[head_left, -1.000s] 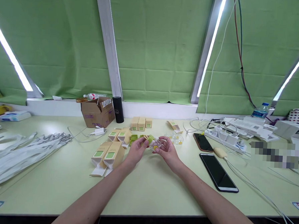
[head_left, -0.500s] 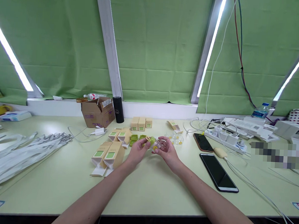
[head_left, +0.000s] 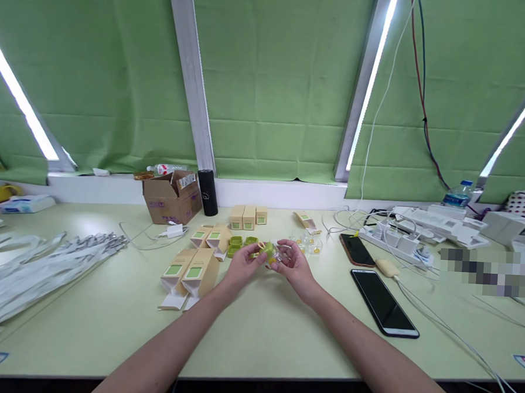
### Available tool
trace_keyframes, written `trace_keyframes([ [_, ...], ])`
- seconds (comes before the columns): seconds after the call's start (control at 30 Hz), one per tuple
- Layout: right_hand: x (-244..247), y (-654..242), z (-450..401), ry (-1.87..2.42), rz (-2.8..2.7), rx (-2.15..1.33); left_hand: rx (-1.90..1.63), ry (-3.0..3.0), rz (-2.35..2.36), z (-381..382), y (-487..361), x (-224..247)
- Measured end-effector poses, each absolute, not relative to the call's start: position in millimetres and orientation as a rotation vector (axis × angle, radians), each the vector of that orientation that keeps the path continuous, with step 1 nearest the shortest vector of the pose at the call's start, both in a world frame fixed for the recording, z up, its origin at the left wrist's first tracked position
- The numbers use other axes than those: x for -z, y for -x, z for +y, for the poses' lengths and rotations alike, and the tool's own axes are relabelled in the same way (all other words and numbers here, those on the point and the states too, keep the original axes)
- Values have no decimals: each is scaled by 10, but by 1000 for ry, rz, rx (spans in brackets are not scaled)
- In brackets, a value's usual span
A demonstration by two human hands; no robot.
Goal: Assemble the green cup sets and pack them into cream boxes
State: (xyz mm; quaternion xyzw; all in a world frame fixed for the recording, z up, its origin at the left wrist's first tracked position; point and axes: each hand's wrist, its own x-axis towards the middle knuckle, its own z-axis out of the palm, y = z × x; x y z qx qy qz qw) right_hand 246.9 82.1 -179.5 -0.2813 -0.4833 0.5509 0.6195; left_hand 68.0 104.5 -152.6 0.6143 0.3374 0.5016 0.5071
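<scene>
Between my hands, over the middle of the table, is a small green and clear plastic piece (head_left: pixel 269 251). My left hand (head_left: pixel 242 266) has its fingers closed round the green part. On the clear side, my right hand (head_left: pixel 294 267) grips it between thumb and fingers. Behind my left hand lie several small green trays (head_left: pixel 236 243), partly hidden by it. Clear cups with yellow bits (head_left: pixel 315 245) stand beyond my right hand. Opened tan boxes with green labels (head_left: pixel 202 271) lie left of my left hand.
Small closed tan boxes (head_left: pixel 249 217), a cardboard box (head_left: pixel 171 200) and a black bottle (head_left: pixel 207 192) stand at the back. Two phones, the larger (head_left: pixel 384 302) nearer, lie right, with cables and a power strip (head_left: pixel 398 246). White strips (head_left: pixel 42 279) cover the left.
The green and clear piece has turned slightly between my fingers, its green part showing more. Both hands stay in nearly the same place. A hand at the far left edge has gone from view.
</scene>
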Motion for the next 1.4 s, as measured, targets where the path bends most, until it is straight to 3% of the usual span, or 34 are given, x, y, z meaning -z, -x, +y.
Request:
trace_keyframes([
  [1.4,1610,-2473,721,715,-1147,-1188,-1304,-1797,855,950,-729,1552],
])
